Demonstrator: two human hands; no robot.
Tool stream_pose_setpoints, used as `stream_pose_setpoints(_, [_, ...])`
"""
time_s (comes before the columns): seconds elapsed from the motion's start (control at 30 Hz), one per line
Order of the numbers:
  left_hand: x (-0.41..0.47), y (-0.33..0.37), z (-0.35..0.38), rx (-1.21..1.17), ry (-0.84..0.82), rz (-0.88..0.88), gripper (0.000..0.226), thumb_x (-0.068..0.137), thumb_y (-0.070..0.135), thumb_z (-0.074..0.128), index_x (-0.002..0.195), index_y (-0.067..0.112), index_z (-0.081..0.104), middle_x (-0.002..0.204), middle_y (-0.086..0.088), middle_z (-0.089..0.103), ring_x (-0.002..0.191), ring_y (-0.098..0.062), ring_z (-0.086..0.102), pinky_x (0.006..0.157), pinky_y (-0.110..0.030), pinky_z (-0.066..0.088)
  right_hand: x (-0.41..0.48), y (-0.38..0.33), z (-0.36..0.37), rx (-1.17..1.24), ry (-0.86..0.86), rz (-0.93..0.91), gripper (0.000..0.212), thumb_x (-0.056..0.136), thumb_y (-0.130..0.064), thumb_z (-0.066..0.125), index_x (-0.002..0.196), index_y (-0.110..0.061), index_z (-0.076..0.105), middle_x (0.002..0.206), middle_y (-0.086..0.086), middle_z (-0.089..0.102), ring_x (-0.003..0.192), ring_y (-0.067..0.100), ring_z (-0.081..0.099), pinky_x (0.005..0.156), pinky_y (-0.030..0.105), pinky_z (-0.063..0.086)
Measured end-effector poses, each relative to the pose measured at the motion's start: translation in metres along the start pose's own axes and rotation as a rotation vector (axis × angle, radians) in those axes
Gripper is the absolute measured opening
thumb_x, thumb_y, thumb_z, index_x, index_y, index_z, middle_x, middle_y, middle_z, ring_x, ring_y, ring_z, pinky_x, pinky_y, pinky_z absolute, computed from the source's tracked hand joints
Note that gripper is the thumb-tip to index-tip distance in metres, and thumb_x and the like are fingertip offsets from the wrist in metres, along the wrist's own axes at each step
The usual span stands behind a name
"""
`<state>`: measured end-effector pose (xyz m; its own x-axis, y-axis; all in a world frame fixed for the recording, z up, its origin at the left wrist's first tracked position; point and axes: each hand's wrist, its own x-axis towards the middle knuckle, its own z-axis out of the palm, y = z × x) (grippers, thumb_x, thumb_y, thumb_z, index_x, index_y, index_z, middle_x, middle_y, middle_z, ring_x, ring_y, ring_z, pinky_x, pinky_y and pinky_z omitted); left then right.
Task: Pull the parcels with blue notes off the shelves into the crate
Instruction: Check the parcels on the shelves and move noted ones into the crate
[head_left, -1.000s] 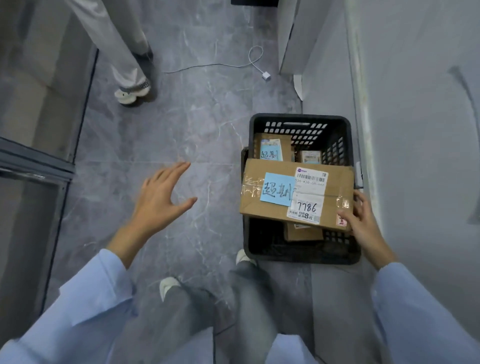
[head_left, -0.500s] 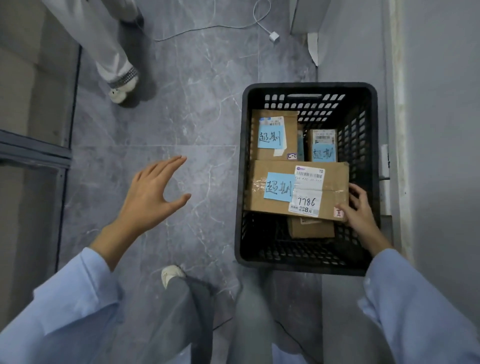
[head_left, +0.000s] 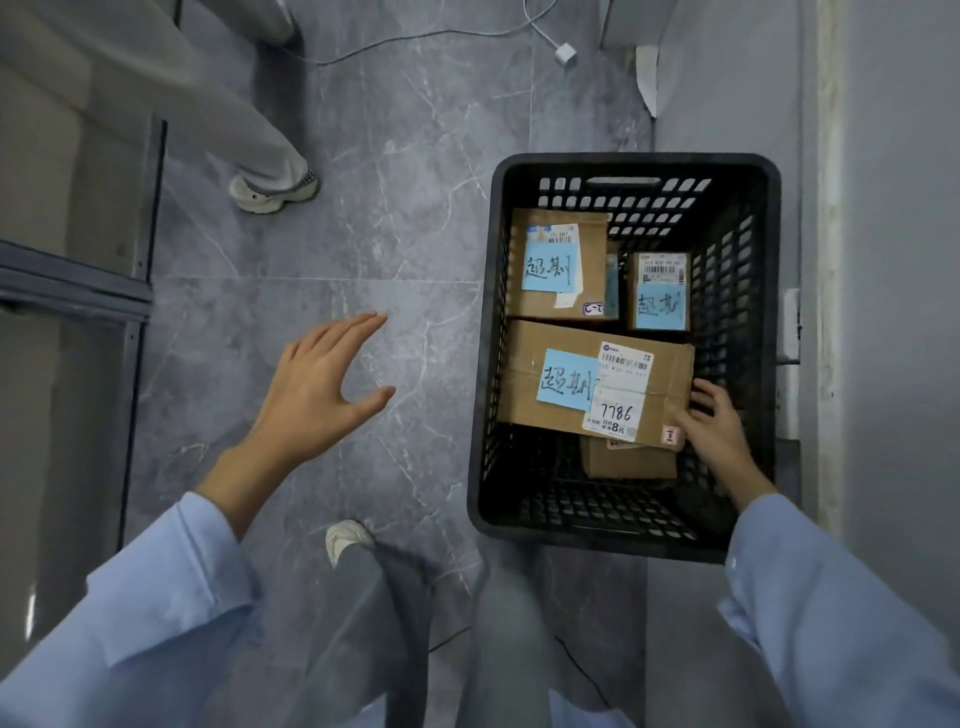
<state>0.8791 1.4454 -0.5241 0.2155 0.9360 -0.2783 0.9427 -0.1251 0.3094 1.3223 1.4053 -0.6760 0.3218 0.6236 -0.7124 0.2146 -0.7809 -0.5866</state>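
Head view, our right hand in the crate, fingers clamped on a parcel, left hand hovering, fingers straight

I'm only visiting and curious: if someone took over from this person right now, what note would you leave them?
Left hand: open, empty, over the floor.
Right hand: grips the right end of the 7786 parcel, inside the black crate, over a smaller box.
Done: far-left parcel and far-right parcel, both blue-noted, lie in the crate.
To do: release the 7786 parcel; what remains on the shelves is out of view, so check.
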Motion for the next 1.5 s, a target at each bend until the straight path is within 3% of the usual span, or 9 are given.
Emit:
stream_pose_setpoints(0.13, [-0.004,0.008,-0.009,-0.022,0.022,-0.003,0.076,0.082,0.063,0.046,0.15,0.03,0.033,0.152,0.007,0.04,0.136,-0.02,0.038,0.108,-0.039,0.029,-0.015,-0.021,-0.005,-0.174,0.023,-0.115,0.065,0.092,-0.022,0.066,0.149,-0.02,0.035,0.149,0.009,0.041,0.135,0.027,0.042,0.107,0.044,0.039])
stream_pose_setpoints(0.27, [-0.014,0.011,-0.022,-0.02,0.057,-0.031,0.076,0.082,0.064,0.044,0.15,0.031,0.033,0.153,0.007,0.039,0.135,-0.02,0.039,0.106,-0.039,0.029,-0.036,-0.055,0.002,-0.433,-0.032,-0.276,0.061,0.095,-0.037,0.06,0.15,-0.024,0.035,0.147,0.008,0.042,0.133,0.03,0.043,0.105,0.05,0.041])
stream_pose_setpoints(0.4, [-0.03,0.003,-0.039,-0.014,0.098,-0.08,0.077,0.084,0.066,0.039,0.151,0.03,0.032,0.154,0.006,0.038,0.134,-0.022,0.039,0.106,-0.043,0.031,-0.059,-0.096,0.02,-0.755,-0.055,-0.422,0.071,0.095,-0.05,0.054,0.155,-0.026,0.025,0.157,0.003,0.033,0.142,0.028,0.029,0.111,0.046,0.033])
stream_pose_setpoints(0.57, [-0.068,-0.021,-0.062,-0.048,0.194,-0.222,0.077,0.085,0.067,0.038,0.152,0.029,0.031,0.155,0.006,0.036,0.135,-0.022,0.038,0.108,-0.044,0.029,-0.1,-0.158,0.072,-0.906,-0.158,-0.634,0.075,0.094,-0.054,0.052,0.156,-0.024,0.021,0.157,0.003,0.035,0.142,0.028,0.03,0.111,0.044,0.033])
stream_pose_setpoints(0.87, [-0.182,-0.087,-0.117,-0.066,0.357,-0.611,0.076,0.089,0.065,0.044,0.154,0.029,0.027,0.157,0.003,0.033,0.139,-0.024,0.033,0.111,-0.044,0.024,-0.22,-0.285,0.228,-1.079,-0.348,-1.123,0.076,0.096,-0.054,0.049,0.157,-0.024,0.017,0.16,0.0,0.026,0.145,0.023,0.025,0.116,0.036,0.023])
stream_pose_setpoints(1.03, [-0.272,-0.141,-0.15,-0.022,0.421,-0.857,0.088,0.078,0.075,0.023,0.154,0.03,0.025,0.158,0.006,0.03,0.139,-0.022,0.033,0.11,-0.041,0.025,-0.309,-0.337,0.336,-1.136,-0.464,-1.393,0.078,0.095,-0.056,0.05,0.157,-0.026,0.015,0.161,0.0,0.025,0.145,0.026,0.025,0.117,0.039,0.026])
stream_pose_setpoints(1.23, [-0.39,-0.194,-0.186,0.001,0.543,-1.094,0.091,0.077,0.076,0.019,0.154,0.028,0.025,0.16,0.007,0.025,0.14,-0.023,0.031,0.109,-0.042,0.026,-0.439,-0.365,0.458,-1.195,-0.598,-1.696,0.078,0.093,-0.057,0.05,0.157,-0.027,0.016,0.161,0.0,0.024,0.146,0.027,0.024,0.117,0.041,0.025])
stream_pose_setpoints(1.37, [-0.464,-0.228,-0.207,0.004,0.626,-1.226,0.086,0.081,0.074,0.028,0.154,0.029,0.024,0.161,0.008,0.022,0.142,-0.022,0.027,0.112,-0.042,0.023,-0.527,-0.367,0.528,-1.212,-0.673,-1.822,0.079,0.093,-0.057,0.05,0.157,-0.03,0.011,0.164,-0.004,0.015,0.15,0.023,0.013,0.119,0.041,0.023])
stream_pose_setpoints(1.5, [-0.532,-0.264,-0.229,0.041,0.692,-1.311,0.088,0.08,0.076,0.022,0.154,0.028,0.025,0.161,0.007,0.022,0.142,-0.021,0.027,0.11,-0.041,0.024,-0.605,-0.369,0.59,-1.214,-0.716,-1.937,0.08,0.093,-0.057,0.05,0.157,-0.031,0.009,0.164,-0.003,0.012,0.151,0.023,0.01,0.119,0.041,0.022])
